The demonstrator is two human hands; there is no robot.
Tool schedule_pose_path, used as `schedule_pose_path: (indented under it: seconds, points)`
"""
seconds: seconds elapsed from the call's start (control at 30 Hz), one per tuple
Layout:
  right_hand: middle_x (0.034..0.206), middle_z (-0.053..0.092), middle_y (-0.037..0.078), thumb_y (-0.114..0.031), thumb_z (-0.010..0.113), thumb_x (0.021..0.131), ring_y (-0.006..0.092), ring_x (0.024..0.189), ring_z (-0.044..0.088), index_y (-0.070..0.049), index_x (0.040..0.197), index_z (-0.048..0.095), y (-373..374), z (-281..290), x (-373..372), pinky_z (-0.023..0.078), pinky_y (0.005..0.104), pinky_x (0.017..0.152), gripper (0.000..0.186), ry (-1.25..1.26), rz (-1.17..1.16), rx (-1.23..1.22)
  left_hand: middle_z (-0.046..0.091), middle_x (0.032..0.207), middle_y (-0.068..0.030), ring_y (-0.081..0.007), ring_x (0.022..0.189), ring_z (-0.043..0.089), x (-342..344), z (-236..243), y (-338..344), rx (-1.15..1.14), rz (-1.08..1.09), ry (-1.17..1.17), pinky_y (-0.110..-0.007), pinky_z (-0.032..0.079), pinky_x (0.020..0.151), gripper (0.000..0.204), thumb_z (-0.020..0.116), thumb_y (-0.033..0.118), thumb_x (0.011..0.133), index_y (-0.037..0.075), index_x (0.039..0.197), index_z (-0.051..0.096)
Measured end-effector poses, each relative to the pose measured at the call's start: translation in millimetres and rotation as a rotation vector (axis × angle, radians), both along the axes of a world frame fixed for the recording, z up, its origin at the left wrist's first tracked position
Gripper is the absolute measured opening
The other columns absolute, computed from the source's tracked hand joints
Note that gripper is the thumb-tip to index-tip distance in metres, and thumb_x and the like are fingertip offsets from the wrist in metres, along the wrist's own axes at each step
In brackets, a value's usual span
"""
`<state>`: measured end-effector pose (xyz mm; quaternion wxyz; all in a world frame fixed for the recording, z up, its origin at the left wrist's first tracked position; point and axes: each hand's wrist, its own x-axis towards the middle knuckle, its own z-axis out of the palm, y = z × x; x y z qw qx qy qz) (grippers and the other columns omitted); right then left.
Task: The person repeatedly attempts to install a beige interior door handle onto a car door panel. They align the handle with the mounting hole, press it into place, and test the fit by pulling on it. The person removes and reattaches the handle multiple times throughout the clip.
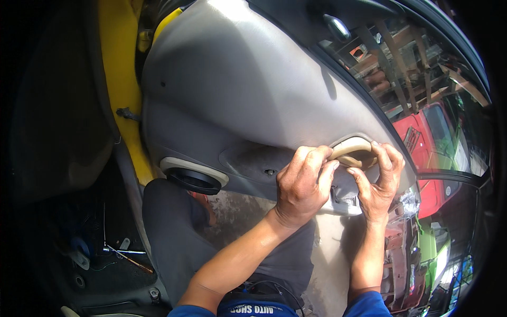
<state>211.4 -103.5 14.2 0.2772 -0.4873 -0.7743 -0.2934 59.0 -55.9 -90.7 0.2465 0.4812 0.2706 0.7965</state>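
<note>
A grey car door panel (232, 84) fills the middle of the head view. Near its right end, my left hand (306, 187) pinches a curved beige trim piece (351, 143) at its left side, fingers bent. My right hand (377, 185) grips the same piece from the right, with thumb and fingers curled at its edge. The trim sits around a dark recess in the panel. Left of my hands are a small fitting (269, 171) in a recessed area and a black round speaker (191, 180) with a cream surround. Below the beige piece is a grey switch housing (343, 203).
The yellow door frame (116, 58) runs down the left. Several tools (121, 251) lie on the dark car floor at lower left. My legs (174, 227) are below the door, over concrete ground. The window glass (401, 68) at right shows a red vehicle and clutter.
</note>
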Motion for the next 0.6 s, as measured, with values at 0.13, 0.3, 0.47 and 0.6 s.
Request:
schedule_pose_path:
  seconds: [0.13,0.3,0.47,0.6]
  points:
    - [0.119,0.065,0.009,-0.017,0.098,0.067,0.0298,0.111,0.058,-0.012,0.131,0.070,-2.6,2.2,1.5,0.045,0.0436,0.099,0.070,-0.040,-0.041,-0.002,0.071,0.101,-0.0087,-0.0168,0.082,0.075,-4.1,-4.1,1.6,0.045,0.022,0.063,-0.028,0.062,0.067,0.030,0.090,-0.002,0.083,0.001,0.107,0.073]
    - [0.118,0.062,0.009,-0.018,0.099,0.069,0.0300,0.110,0.057,-0.013,0.130,0.063,-7.2,3.8,5.0,0.047,0.0449,0.096,0.071,-0.144,-0.002,-0.003,0.070,0.100,-0.0094,-0.0176,0.080,0.073,-5.4,-6.7,-5.2,0.063,-0.053,0.033,-0.029,0.061,0.067,0.031,0.089,-0.002,0.083,0.002,0.107,0.072]
    - [0.117,0.063,0.009,-0.014,0.100,0.064,0.0299,0.107,0.058,-0.013,0.129,0.064,-7.1,6.1,5.7,0.049,0.0442,0.093,0.074,-0.129,-0.019,-0.030,0.070,0.101,-0.0109,-0.0160,0.076,0.067,-5.1,-7.7,-5.6,0.048,-0.066,0.065,-0.029,0.056,0.063,0.033,0.089,-0.002,0.084,0.001,0.111,0.070]
    - [0.115,0.064,0.009,-0.015,0.100,0.065,0.0294,0.107,0.059,-0.012,0.128,0.066,-3.5,8.6,0.7,0.050,0.0436,0.093,0.072,-0.089,-0.004,-0.032,0.070,0.101,-0.0109,-0.0149,0.077,0.067,-7.2,-6.0,-2.5,0.061,-0.047,0.058,-0.028,0.057,0.066,0.033,0.089,-0.002,0.085,0.000,0.111,0.070]
